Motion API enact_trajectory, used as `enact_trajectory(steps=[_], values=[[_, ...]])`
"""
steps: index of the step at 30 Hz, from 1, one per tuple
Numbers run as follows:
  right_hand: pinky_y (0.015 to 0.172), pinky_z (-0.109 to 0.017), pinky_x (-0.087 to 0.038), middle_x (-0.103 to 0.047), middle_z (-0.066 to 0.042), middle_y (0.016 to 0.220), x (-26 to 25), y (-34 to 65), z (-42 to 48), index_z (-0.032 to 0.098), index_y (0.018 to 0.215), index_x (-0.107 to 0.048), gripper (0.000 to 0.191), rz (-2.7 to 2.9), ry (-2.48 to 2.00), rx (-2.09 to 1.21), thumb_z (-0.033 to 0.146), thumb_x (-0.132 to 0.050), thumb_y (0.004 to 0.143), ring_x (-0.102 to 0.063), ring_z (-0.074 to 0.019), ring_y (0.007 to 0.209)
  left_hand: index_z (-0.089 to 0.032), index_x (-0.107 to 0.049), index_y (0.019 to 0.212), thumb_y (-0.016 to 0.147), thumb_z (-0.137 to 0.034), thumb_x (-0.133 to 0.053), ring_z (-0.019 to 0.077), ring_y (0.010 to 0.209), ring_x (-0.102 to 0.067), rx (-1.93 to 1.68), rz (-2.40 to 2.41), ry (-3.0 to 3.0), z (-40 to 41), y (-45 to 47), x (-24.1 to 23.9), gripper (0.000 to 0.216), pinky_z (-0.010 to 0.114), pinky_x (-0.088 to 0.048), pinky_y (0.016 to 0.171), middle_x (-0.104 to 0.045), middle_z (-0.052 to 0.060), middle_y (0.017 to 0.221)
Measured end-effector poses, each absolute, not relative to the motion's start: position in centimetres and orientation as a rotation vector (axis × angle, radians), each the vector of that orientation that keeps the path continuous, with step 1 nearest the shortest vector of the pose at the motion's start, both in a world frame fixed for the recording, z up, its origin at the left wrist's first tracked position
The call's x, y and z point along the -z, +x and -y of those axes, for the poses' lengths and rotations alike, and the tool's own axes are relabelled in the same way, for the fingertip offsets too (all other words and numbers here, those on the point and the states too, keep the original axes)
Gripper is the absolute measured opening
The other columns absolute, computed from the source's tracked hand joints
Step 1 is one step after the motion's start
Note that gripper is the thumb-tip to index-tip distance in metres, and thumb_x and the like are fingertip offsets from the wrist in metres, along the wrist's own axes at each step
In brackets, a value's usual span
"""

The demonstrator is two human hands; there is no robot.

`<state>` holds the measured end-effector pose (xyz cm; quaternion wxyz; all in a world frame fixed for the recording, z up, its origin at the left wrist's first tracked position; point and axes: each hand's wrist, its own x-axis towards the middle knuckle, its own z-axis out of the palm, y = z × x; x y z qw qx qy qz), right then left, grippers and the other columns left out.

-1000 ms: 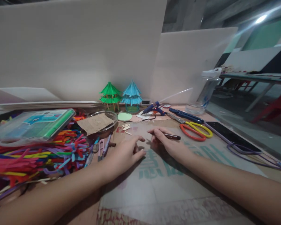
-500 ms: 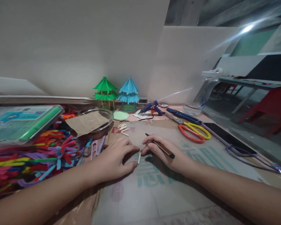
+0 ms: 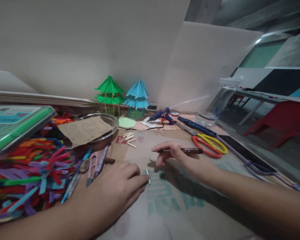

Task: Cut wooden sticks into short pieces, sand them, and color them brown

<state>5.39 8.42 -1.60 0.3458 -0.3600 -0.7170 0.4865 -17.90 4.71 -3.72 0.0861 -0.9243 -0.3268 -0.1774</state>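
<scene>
My left hand (image 3: 120, 186) rests low over the board, its index fingertip touching a short pale stick (image 3: 148, 176) that lies there; nothing is gripped in it. A brown marker pen (image 3: 190, 151) is held in my right hand (image 3: 176, 155), lying nearly level between thumb and fingers, above the board and apart from the stick. Farther back lie several more short pale sticks (image 3: 128, 136) in a loose group. The clear-covered board (image 3: 170, 220) has teal printing under my hands. A dark brown cap-like piece (image 3: 109, 160) lies just beyond my left hand.
Behind stand a green pagoda model (image 3: 109, 96) and a blue one (image 3: 137, 96), beside a glue gun (image 3: 162, 116). Scissors (image 3: 207, 146), a phone (image 3: 245, 153) and a bottle (image 3: 212, 106) line the right. Colourful pipe cleaners (image 3: 35, 176) and a round dish (image 3: 115, 128) occupy the left.
My right hand has lifted off the stick, and the marker pen has swung to nearly level. My left hand has come nearer me, its index finger now on the stick, which leans differently.
</scene>
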Motion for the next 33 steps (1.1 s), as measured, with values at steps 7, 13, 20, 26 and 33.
enact_trajectory(steps=[7,13,20,26,33], values=[[0.043,-0.02,-0.039,-0.062,0.002,0.059,2.6,4.0,-9.1,0.02,0.084,-0.056,0.028,1.627,-1.096,-1.346,0.045,-0.065,0.078,-0.051,-0.0094,0.047,-0.03,-0.067,0.105,0.092,-0.02,-0.05,0.0177,0.067,-0.051,0.378,1.039,-2.765,-4.5,-17.4,2.8,0.023,0.027,-0.031,0.055,-0.056,0.001,0.078],[0.042,-0.018,-0.033,-0.057,0.006,0.051,3.0,4.1,-8.7,0.022,0.069,-0.045,0.022,1.724,-1.045,-1.298,0.031,-0.063,0.077,-0.043,-0.0065,0.042,-0.034,-0.065,0.113,0.096,-0.026,-0.046,0.0157,0.066,-0.049,0.353,1.087,-2.858,-4.7,-17.3,3.0,0.027,0.025,-0.035,0.057,-0.053,0.001,0.078],[0.044,-0.019,-0.033,-0.053,0.006,0.05,3.0,3.9,-8.6,0.021,0.066,-0.045,0.02,1.783,-1.083,-1.267,0.03,-0.06,0.076,-0.044,-0.0075,0.045,-0.038,-0.064,0.115,0.098,-0.028,-0.042,0.0155,0.07,-0.047,0.342,1.231,-2.834,-4.4,-17.4,3.7,0.029,0.025,-0.041,0.066,-0.052,0.001,0.082],[0.044,-0.019,-0.032,-0.053,0.005,0.05,3.0,3.8,-8.6,0.021,0.067,-0.046,0.021,1.802,-1.084,-1.265,0.031,-0.061,0.076,-0.043,-0.0072,0.045,-0.038,-0.063,0.116,0.099,-0.03,-0.041,0.0158,0.072,-0.048,0.327,1.244,-2.842,-4.3,-17.5,3.8,0.029,0.027,-0.043,0.07,-0.052,0.001,0.084],[0.042,-0.019,-0.03,-0.052,0.006,0.049,3.1,3.7,-8.6,0.021,0.067,-0.046,0.02,1.805,-1.058,-1.262,0.029,-0.06,0.078,-0.041,-0.0067,0.043,-0.037,-0.064,0.113,0.097,-0.028,-0.044,0.0159,0.071,-0.048,0.337,1.238,-2.858,-4.2,-17.4,3.8,0.028,0.027,-0.042,0.068,-0.053,0.001,0.083]])
